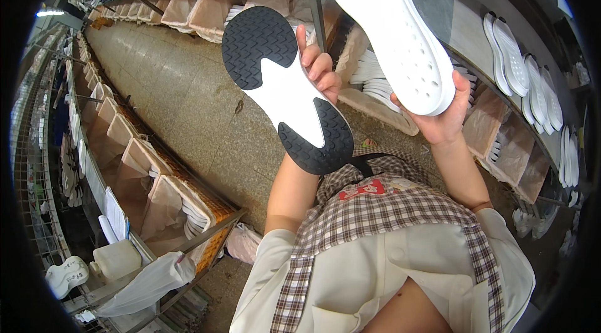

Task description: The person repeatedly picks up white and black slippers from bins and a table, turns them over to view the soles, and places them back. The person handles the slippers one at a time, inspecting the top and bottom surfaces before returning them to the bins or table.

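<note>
My left hand (321, 72) grips a shoe sole (289, 98) along its edge, with the tread side showing. That sole is white in the middle, with black patterned rubber at both ends. In my right hand (447, 117) is a white shoe sole (400, 39), held by its near end with the fingers around the rim. Its inner face shows, dotted with small holes. The two soles are raised in front of my chest, tilted and apart from each other. My left palm is partly hidden by the sole.
A grey work table (464, 17) curves along the far and right side, bearing white soles (507, 51). Cloth-lined bins (375, 107) with stacked soles sit below it. Another row of lined bins (147, 164) runs along the left. A white plastic jug (118, 260) stands at the lower left.
</note>
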Available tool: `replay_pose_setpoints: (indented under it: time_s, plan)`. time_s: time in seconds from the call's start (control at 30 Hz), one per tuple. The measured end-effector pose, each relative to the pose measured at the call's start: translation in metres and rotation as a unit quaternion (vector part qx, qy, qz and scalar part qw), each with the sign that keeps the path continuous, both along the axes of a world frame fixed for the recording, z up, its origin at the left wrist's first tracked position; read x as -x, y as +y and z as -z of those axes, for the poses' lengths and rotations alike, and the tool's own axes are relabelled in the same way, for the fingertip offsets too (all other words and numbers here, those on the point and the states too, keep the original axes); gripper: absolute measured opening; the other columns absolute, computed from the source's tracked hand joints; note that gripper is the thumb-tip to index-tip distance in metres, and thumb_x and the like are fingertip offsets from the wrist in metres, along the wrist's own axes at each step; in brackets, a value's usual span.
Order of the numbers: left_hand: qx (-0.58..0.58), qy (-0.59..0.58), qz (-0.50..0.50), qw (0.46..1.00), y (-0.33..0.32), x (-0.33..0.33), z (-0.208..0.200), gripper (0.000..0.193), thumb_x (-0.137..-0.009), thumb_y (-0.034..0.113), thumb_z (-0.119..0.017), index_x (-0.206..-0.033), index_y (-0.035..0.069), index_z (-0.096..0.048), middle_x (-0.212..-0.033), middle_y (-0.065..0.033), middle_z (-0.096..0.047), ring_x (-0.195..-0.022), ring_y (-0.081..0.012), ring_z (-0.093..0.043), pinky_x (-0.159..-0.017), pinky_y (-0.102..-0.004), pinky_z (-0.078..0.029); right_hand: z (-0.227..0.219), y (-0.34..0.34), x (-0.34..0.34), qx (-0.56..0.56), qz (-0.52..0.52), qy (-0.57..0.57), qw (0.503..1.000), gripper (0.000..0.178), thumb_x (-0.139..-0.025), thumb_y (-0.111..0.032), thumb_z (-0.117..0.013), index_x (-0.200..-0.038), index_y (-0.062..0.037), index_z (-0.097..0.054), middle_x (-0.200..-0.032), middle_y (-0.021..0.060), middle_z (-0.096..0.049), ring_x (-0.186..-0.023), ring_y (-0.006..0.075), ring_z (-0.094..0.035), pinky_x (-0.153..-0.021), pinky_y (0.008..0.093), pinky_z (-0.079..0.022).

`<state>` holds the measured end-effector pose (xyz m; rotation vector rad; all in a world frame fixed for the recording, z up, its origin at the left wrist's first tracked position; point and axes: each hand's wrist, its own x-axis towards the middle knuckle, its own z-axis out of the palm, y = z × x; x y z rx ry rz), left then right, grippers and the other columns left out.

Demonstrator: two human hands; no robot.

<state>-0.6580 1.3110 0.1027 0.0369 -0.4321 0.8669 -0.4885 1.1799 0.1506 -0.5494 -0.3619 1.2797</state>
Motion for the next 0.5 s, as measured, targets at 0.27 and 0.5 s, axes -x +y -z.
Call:
replay_pose_setpoints:
  time_s: [0.27, 0.5]
  plan:
    - [-0.001, 0.001, -0.005, 1.0, -0.001, 0.0, 0.001, 0.052, -0.094, 0.036, -0.047, -0.137, 0.006, -0.041, -0.084, -0.0014, -0.047, -0.07, -0.012, -0.042, -0.058, -0.0245, -0.039, 0.001, -0.004, 0.006, -0.015, -0.004, -0.083, 0.996, 0.074, -0.082, -0.049, -0.046, -0.134, 0.0021, -0.037, -0.123, 0.0169, -0.055, -0.104, 0.028, -0.06, -0.081, 0.0452, -0.054]
    - [0.016, 0.056, -0.033, 0.998, -0.005, -0.004, -0.004, 0.064, -0.088, 0.041, -0.057, -0.135, 0.001, -0.041, -0.086, -0.0015, -0.049, -0.07, -0.0103, -0.043, -0.053, -0.022, -0.038, 0.001, -0.009, 0.014, -0.015, -0.002, -0.16, 0.987, 0.08, -0.076, -0.044, -0.054, -0.136, 0.0034, -0.033, -0.124, 0.0192, -0.052, -0.106, 0.0272, -0.059, -0.084, 0.0412, -0.053]
